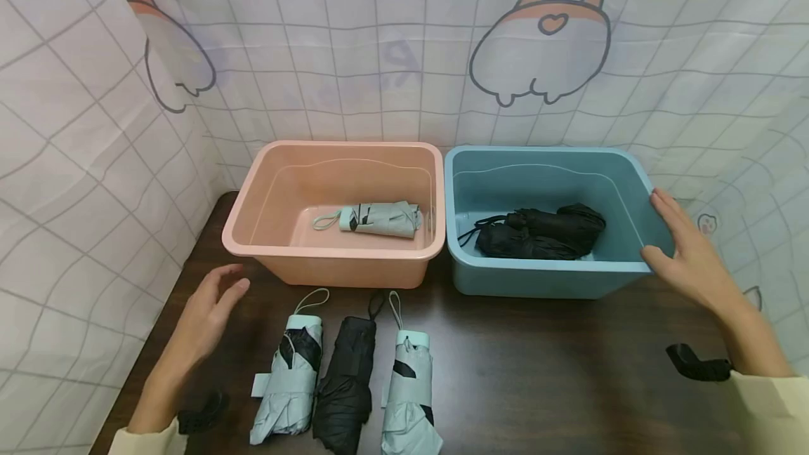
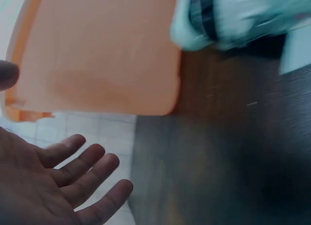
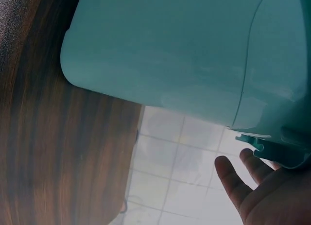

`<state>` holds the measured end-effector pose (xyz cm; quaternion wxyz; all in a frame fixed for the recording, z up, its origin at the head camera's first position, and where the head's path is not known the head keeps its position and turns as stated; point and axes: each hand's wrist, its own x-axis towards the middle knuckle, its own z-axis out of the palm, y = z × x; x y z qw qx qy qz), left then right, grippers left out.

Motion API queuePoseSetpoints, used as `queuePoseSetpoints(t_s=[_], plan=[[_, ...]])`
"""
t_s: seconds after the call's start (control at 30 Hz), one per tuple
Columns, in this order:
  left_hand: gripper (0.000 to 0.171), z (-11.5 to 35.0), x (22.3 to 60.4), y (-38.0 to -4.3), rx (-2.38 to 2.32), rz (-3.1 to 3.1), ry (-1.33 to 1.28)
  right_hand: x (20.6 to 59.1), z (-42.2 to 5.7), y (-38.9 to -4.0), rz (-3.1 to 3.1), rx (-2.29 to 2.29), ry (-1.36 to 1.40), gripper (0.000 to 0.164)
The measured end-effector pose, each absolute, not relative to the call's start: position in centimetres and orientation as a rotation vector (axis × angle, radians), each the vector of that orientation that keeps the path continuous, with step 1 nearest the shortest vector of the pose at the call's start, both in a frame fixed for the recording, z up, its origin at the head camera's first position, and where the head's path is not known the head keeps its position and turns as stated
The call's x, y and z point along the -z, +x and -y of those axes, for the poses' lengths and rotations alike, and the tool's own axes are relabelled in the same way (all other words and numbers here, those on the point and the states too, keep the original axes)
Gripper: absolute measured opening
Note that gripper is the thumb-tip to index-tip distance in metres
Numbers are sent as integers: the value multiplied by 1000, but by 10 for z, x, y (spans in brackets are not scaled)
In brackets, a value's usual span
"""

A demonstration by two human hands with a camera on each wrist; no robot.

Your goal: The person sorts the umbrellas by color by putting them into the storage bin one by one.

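Observation:
In the head view my left hand (image 1: 211, 307) hovers off the front left corner of the peach bin (image 1: 335, 253); its fingers are spread and hold nothing. My right hand (image 1: 692, 258) touches the right rim of the blue bin (image 1: 537, 279), its fingers fairly straight in the right wrist view. Inside the peach bin lies a folded pale green umbrella (image 1: 382, 219). Black folded umbrellas (image 1: 543, 232) lie together in the blue bin. In front are a pale green umbrella (image 1: 291, 378), a black umbrella (image 1: 346, 378) and another pale green umbrella (image 1: 411, 385).
Both bins stand side by side on a dark wooden table (image 1: 537, 371). A white gridded cloth (image 1: 404, 41) with animal drawings hangs behind them and along both sides. Black straps (image 1: 698, 364) show near the wrists.

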<state>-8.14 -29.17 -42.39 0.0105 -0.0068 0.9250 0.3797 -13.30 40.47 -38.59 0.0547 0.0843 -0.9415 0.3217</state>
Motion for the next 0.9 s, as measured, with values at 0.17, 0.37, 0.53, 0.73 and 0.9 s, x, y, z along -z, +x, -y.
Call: queuePoseSetpoints(t_s=[0.17,0.37,0.53,0.73,0.9], plan=[[66,278,442,-66,-1009,-2856,-16,387,-405,-134,2868,-979,245,83],[75,258,454,-45,-907,-2798,-30,388,-407,-133,2856,-988,243,83],[77,245,459,-34,-891,-2789,-41,389,-408,-131,2830,-1015,275,82],[79,233,463,-30,-876,-2828,-30,389,-407,-131,2826,-989,266,82],[90,226,465,-28,-806,-2807,-83,389,-404,-132,2835,-959,238,83]])
